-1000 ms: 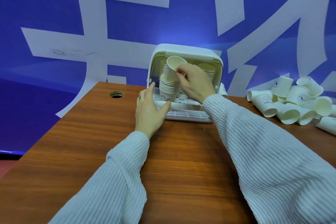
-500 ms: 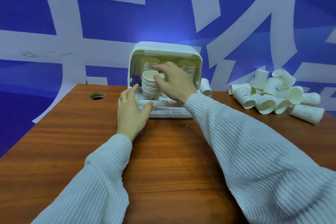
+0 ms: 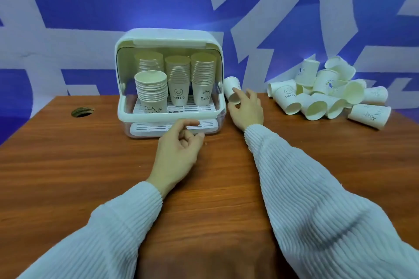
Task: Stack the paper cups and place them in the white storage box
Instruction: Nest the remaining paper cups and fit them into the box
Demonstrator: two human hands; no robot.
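The white storage box (image 3: 170, 39) stands open at the table's far middle and holds several stacks of paper cups. The front-left stack (image 3: 151, 92) is the shortest. A single paper cup (image 3: 231, 85) lies on its side just right of the box. My right hand (image 3: 247, 110) reaches it with spread fingers; the index finger touches its side and the thumb sits under its rim. My left hand (image 3: 179, 145) hovers in front of the box's lower tray with loosely curled fingers and holds nothing.
A pile of loose paper cups (image 3: 328, 95) lies tumbled at the far right of the wooden table (image 3: 68, 165). A round cable hole (image 3: 82, 111) is left of the box. A blue and white wall stands right behind the table.
My right hand let go of the cup on the front-left stack and moved out of the box, right, to the lone cup. My left hand drew back from the box's front edge.
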